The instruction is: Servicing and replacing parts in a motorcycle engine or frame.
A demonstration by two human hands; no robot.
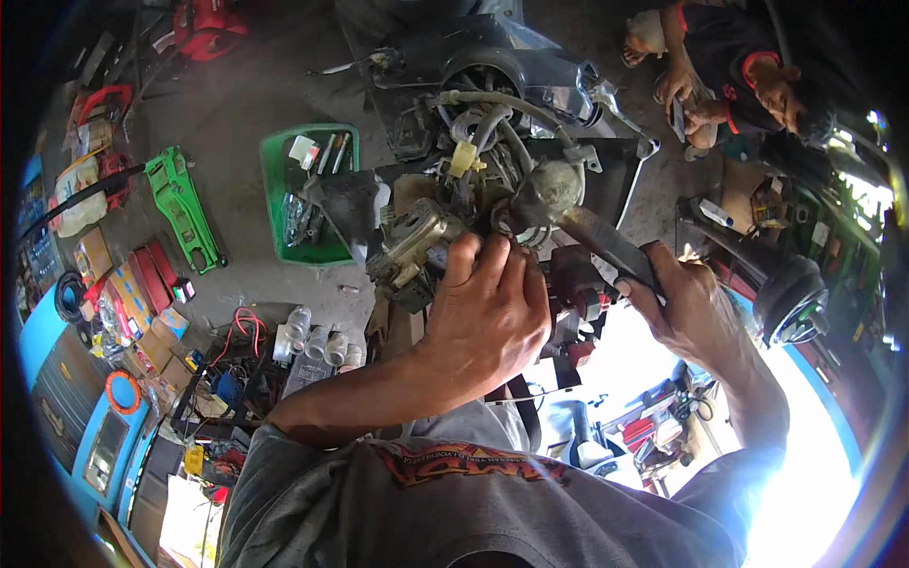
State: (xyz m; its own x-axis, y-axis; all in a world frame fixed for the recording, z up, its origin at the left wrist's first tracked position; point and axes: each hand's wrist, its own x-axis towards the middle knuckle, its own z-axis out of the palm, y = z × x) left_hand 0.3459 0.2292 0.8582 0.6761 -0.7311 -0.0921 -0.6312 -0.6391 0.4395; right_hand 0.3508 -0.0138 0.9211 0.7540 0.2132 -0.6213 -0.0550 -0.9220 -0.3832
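Note:
My left hand [488, 317] is wrapped around the grimy engine parts [426, 237] of a stripped scooter, fingers curled on a metal piece beside the hoses [492, 118]. My right hand [686, 303] grips the dark handle of a long tool [606, 241], whose flat metal shaft points up-left to a round dusty part [554, 185] in the engine bay. A yellow connector [464, 156] sits just above the left hand.
A green tray [275, 194] of tools lies on the concrete floor to the left, with a green jack-like tool [185, 204] further left. Boxes, wires and small bottles [317, 346] litter the lower left. A seated person [729, 80] is at upper right. A wheel [791, 298] stands at right.

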